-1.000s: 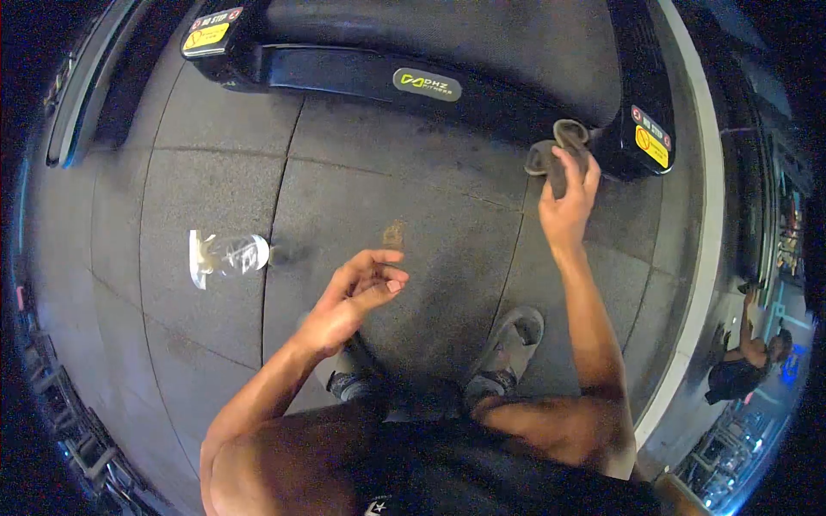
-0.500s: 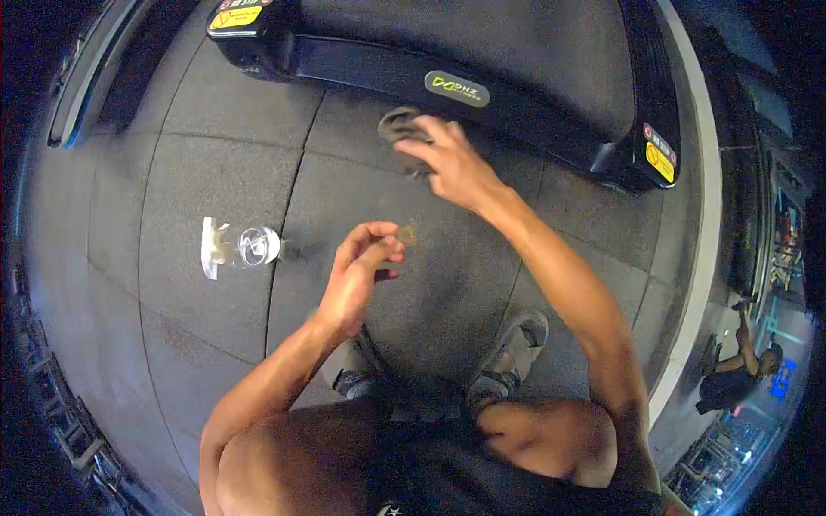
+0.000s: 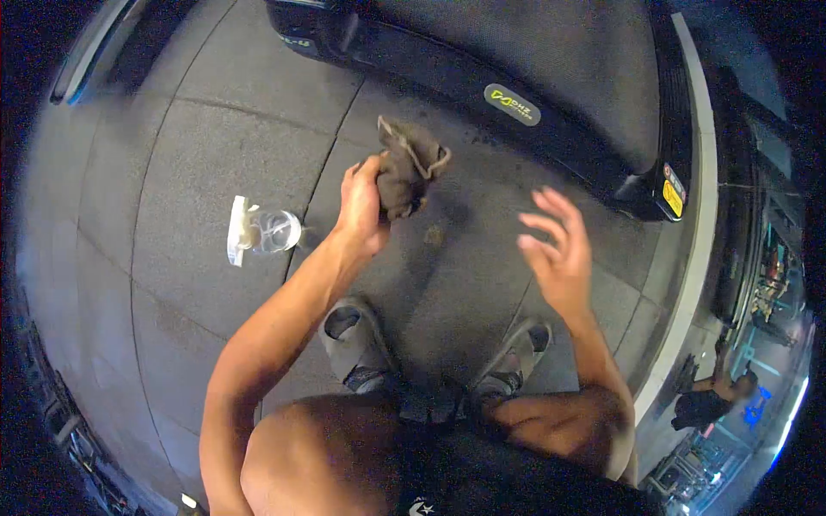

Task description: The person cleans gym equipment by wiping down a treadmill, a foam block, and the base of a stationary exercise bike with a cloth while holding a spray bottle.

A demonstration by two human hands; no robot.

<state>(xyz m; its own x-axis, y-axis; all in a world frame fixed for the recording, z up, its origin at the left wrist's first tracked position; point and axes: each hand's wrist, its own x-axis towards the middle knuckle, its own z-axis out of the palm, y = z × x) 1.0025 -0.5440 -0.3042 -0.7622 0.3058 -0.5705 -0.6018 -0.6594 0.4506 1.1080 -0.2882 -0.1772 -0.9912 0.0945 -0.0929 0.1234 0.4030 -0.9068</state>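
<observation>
Dark tiled floor (image 3: 202, 322) stretches out on every side of one black fitness machine (image 3: 465, 90), which serves as the landmark here. Another person (image 3: 714, 397), one only that I can make out clearly, is far off to the right of the machine. On the wearer's side of the machine are two shoes, the left shoe (image 3: 360, 348) and the right shoe (image 3: 516, 354), well apart from it.

Of two bare hands, the left hand (image 3: 361, 202) has its grip closed around a brown cloth (image 3: 409, 168), with the folds spilling past the fingers. The right hand (image 3: 559, 254), near the machine's right end, has its fingers spread and its grip holds nothing.

The cloth, a single piece as far as its folds show, is just short of the machine's crossbar; whether it brushes the floor I cannot tell. It should be light, soft and limp, with little risk of breaking, and is probably best held by its bunched middle, since a loose edge would flop.

One clear spray bottle (image 3: 268, 232) is farther left, apart from the machine. Smallest are one oval badge (image 3: 513, 104) on the crossbar and one yellow label (image 3: 673, 199) at the machine's right corner.
</observation>
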